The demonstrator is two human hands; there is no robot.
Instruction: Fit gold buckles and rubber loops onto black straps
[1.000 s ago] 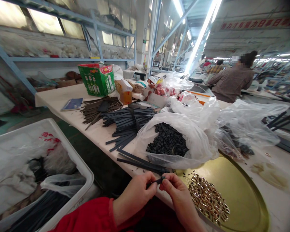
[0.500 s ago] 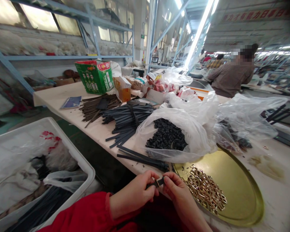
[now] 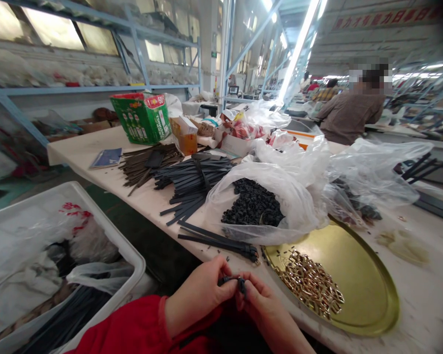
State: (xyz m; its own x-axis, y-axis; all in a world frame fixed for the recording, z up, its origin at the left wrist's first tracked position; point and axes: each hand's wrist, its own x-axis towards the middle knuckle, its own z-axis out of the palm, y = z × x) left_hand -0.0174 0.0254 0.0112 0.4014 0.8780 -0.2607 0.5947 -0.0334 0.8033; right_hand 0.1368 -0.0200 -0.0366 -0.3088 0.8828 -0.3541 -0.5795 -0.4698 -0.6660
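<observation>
My left hand (image 3: 201,295) and my right hand (image 3: 260,300) meet at the table's near edge, both pinched on one narrow black strap (image 3: 233,281) whose end shows between the fingertips. Just beyond them lie a few finished black straps (image 3: 216,241). To the right is a round gold tray (image 3: 362,275) holding a heap of small gold metal buckles (image 3: 310,285). Behind it an open clear plastic bag (image 3: 299,206) holds several small black loops (image 3: 253,206).
A pile of black straps (image 3: 195,179) and a brown pile (image 3: 143,164) cover the table's middle, with a green carton (image 3: 142,118) and boxes behind. A white bin (image 3: 59,255) with bags stands at my left. Another person (image 3: 350,115) works at a far table.
My hands have dropped lower and nearer to me, the fingers closing tighter over the strap's end. The view has shifted slightly down and right.
</observation>
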